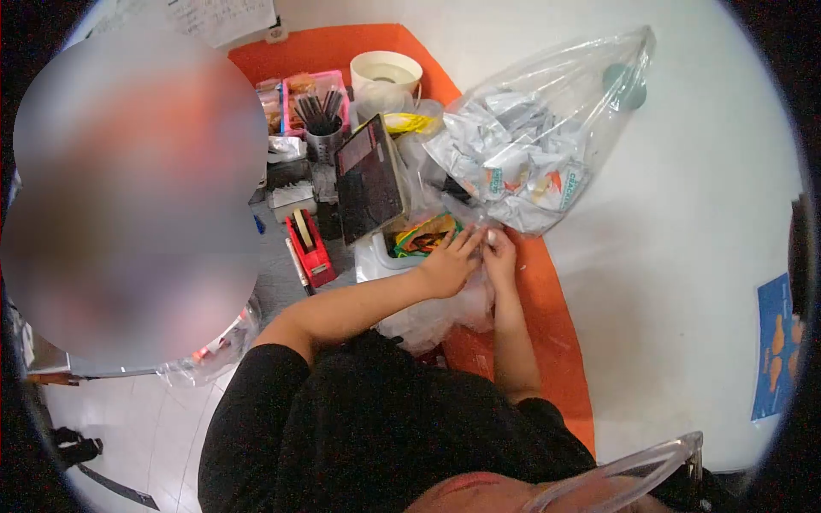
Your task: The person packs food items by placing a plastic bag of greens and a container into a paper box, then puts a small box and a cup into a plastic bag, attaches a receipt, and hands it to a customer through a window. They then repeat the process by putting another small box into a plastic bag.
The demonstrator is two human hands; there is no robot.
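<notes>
My left hand (449,263) lies with its fingers stretched out over the right side of a white plastic tub (389,263). Beside its fingertips is a yellow, green and red packet (423,235) in the tub. Close by on the right, my right hand (499,255) has its fingers closed around a small whitish bit, too small to make out. Clear plastic bagging (470,303) hangs under and between both hands. Just beyond them rests a big clear bag (530,162) full of silver-white cracker packets.
A dark tilted screen (372,179) stands behind the tub. To the left are a red tape dispenser (312,248), a marker (298,265) and a metal cup (323,141) of dark sticks. A white bucket (385,77) is at the back. A white wall (676,282) bounds the right.
</notes>
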